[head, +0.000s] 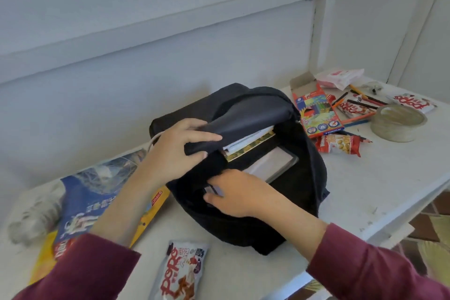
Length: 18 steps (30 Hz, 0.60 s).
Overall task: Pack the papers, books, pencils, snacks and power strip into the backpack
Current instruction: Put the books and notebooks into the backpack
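Black fabric backpack [304,178], lying open-mouthed on a white painted table [365,178]: the left hand [175,153] is gripping and lifting its grey inner flap [255,114], with white papers [248,140] sitting tucked beneath. The right hand [241,195] is reaching into the main opening against a flat grey-rimmed white item [272,163]; whether it is gripping cannot be told. A cardboard coloured-pencil box [316,112], a red peanut snack packet [338,143], a white snack packet [181,273] and a blue glossy book [92,192] are lying outside on the table.
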Available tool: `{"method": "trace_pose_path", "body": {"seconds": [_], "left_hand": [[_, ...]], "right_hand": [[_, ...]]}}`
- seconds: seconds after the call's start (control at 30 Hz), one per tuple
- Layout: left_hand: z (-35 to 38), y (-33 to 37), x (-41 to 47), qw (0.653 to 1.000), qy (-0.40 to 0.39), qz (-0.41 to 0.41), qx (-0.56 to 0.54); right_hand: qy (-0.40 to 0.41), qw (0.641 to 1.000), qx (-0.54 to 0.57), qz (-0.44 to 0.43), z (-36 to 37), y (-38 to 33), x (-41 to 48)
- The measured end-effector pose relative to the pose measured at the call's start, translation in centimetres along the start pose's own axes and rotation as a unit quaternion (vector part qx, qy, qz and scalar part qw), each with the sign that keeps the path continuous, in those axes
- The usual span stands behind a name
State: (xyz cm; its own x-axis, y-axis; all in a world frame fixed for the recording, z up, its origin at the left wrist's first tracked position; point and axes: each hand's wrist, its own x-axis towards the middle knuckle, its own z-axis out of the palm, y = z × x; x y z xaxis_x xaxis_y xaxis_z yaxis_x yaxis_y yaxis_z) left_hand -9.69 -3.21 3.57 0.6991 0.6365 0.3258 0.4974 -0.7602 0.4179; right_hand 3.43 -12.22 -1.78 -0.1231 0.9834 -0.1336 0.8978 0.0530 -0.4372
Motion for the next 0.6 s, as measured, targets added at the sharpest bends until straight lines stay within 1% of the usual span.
{"method": "trace_pose_path", "body": {"seconds": [0.07,0.1,0.13,0.2,0.27,0.4,0.43,0.5,0.6], "left_hand": [[-0.3,-1.2,-2.5,0.997,0.067,-0.03,-0.007],[-0.6,-1.9,-3.9,0.994,0.098,-0.049,-0.002],[-0.9,-2.7,-5.3,0.99,0.124,-0.07,0.007],[-1.7,-4.2,-8.1,0.98,0.162,-0.11,0.033],[-2.5,-5.8,-10.7,0.968,0.183,-0.165,0.049],[-4.3,-10.7,-14.5,0.941,0.164,-0.289,0.06],[-4.8,-11.9,-15.0,0.934,0.153,-0.313,0.073],[-5.6,-13.9,-15.5,0.925,0.13,-0.342,0.103],[-6.7,-15.8,-15.0,0.925,0.111,-0.34,0.13]], "right_hand": [[0.098,0.993,-0.05,-0.051,0.4,-1.9,-0.6],[0.139,0.986,-0.052,-0.073,0.5,-2.8,-0.8],[0.157,0.984,-0.031,-0.085,0.7,-3.6,-0.7],[0.144,0.984,0.042,-0.1,0.9,-5.0,-0.3],[0.117,0.982,0.087,-0.117,1.2,-6.3,0.8],[0.088,0.973,0.13,-0.17,1.0,-9.2,4.1],[0.083,0.971,0.13,-0.183,0.8,-9.9,5.3],[0.088,0.971,0.089,-0.205,0.6,-11.1,8.1],[0.08,0.975,-0.01,-0.208,0.8,-11.6,12.6]]}}
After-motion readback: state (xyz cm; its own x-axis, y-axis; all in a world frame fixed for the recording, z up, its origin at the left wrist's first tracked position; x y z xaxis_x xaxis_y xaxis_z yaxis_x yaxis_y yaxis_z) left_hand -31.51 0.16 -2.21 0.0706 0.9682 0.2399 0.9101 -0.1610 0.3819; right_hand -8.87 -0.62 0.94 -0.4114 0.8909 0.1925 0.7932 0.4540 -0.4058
